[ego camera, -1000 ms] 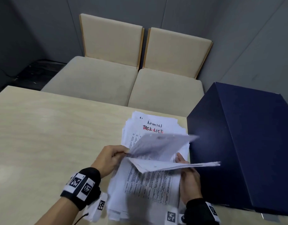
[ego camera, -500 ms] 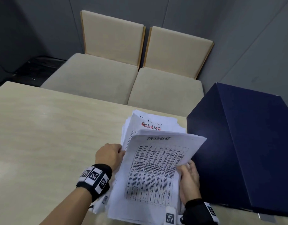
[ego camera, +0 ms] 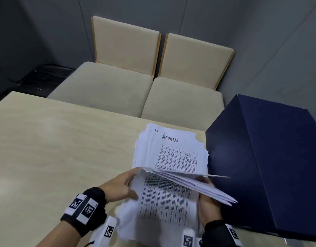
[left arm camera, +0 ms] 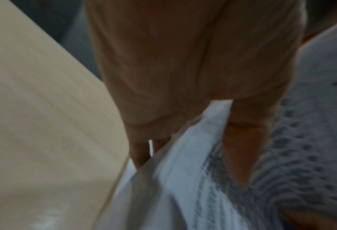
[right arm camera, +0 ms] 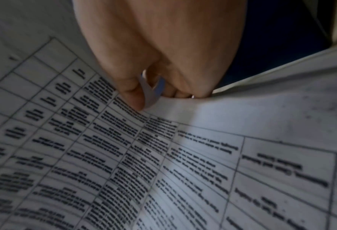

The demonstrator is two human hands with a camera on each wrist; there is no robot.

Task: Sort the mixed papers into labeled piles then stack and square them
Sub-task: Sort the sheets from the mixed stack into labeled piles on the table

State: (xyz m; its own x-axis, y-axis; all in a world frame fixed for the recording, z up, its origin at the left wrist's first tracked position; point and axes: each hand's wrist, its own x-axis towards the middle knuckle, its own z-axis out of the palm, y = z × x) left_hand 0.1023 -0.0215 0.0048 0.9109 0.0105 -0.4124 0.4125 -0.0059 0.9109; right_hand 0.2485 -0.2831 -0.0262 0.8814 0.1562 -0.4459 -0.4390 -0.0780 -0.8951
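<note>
White paper stack (ego camera: 171, 175): lying on the table (ego camera: 64, 148) beside the navy box (ego camera: 269, 166), "ADMIN" sheet showing.
Left hand (ego camera: 121, 186): pinching the stack's left edge.
Right hand (ego camera: 209, 209): gripping lifted sheets (ego camera: 198, 184).
Advice: be fanning few sheets, reading each label.

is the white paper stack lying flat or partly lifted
Partly lifted: a sheaf of the white paper stack is raised, fanned, off the printed page below, held by the left hand and right hand.
</note>
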